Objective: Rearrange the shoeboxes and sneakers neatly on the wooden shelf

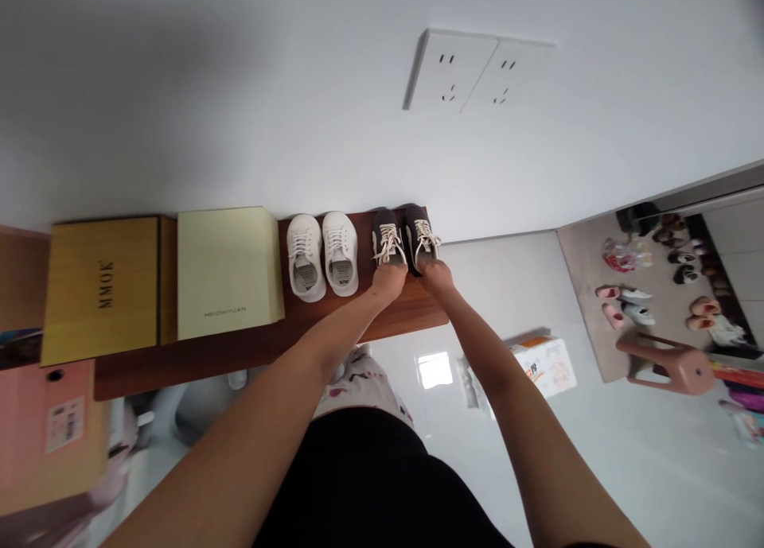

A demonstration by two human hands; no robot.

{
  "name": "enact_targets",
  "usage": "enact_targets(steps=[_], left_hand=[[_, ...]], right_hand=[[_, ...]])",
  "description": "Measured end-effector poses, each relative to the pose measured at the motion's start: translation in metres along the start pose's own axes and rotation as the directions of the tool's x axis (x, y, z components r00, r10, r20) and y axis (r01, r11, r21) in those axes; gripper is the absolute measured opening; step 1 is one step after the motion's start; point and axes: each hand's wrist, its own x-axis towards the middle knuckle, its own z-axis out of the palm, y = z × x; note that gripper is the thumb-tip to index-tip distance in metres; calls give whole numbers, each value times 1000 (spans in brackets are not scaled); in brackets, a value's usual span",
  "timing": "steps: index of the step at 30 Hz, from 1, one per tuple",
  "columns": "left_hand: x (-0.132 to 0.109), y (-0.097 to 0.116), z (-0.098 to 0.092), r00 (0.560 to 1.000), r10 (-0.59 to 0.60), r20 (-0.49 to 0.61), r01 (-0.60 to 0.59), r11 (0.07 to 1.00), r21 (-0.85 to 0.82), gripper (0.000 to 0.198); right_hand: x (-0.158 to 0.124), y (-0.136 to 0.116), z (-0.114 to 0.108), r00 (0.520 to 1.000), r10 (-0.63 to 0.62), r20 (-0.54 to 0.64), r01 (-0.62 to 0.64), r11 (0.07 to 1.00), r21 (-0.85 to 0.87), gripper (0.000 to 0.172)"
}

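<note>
Two dark shoes with cream laces stand side by side at the right end of a brown wooden shelf (364,317). My left hand (390,280) grips the heel of the left dark shoe (387,234). At the heel of the right dark shoe (421,234) is my right hand (435,277), closed on it. The fingers are partly hidden by the backs of my hands and the shoes. A pair of white lace-up shoes, one left (305,254) and one right (340,250), rests to the left of the dark pair, untouched.
A pale green box (227,274) and a yellow box (101,285) sit on the shelf's left part. Below them is a pink box (44,421). The white wall (334,118) rises behind, with sockets (477,71). A pink stool (668,363) and several shoes stand at the right.
</note>
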Motion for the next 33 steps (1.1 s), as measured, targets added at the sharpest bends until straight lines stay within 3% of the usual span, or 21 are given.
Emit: enact_targets(steps=[11, 15, 18, 20, 23, 26, 28, 30, 31, 33], left_hand=[[12, -7, 6, 1000, -26, -14, 25, 998, -63, 27], [1, -13, 9, 992, -6, -123, -24, 971, -237, 26], [-20, -22, 7, 968, -16, -250, -87, 914, -395, 25], [-45, -34, 4, 938, -45, -345, -139, 860, -492, 25], [-101, -60, -1, 895, -163, -416, -149, 769, -621, 24], [-171, -94, 0, 864, -341, -370, -6, 728, -686, 25], [-219, -115, 8, 850, -416, -324, 76, 704, -706, 37], [-263, -134, 22, 818, -505, -276, 154, 655, -740, 47], [-283, -142, 31, 793, -554, -254, 189, 620, -761, 49], [-315, -160, 48, 731, -646, -220, 236, 542, -807, 51]], right_hand=[[7, -8, 9, 999, 34, -8, -34, 998, 61, 22], [-3, -18, 11, 989, 90, -117, -70, 984, 164, 28], [-20, -31, 8, 958, 134, -255, -56, 955, 291, 33], [-36, -42, 6, 935, 134, -329, 4, 922, 388, 34], [-64, -68, 6, 915, 139, -379, 101, 831, 548, 34], [-92, -108, 12, 916, 221, -336, 124, 640, 759, 37], [-107, -139, 18, 947, 221, -234, 98, 496, 863, 37], [-118, -171, 23, 989, 94, -118, 64, 448, 892, 35], [-121, -186, 25, 998, -11, -64, 61, 474, 879, 34], [-125, -214, 26, 972, -231, 39, 103, 569, 816, 32]])
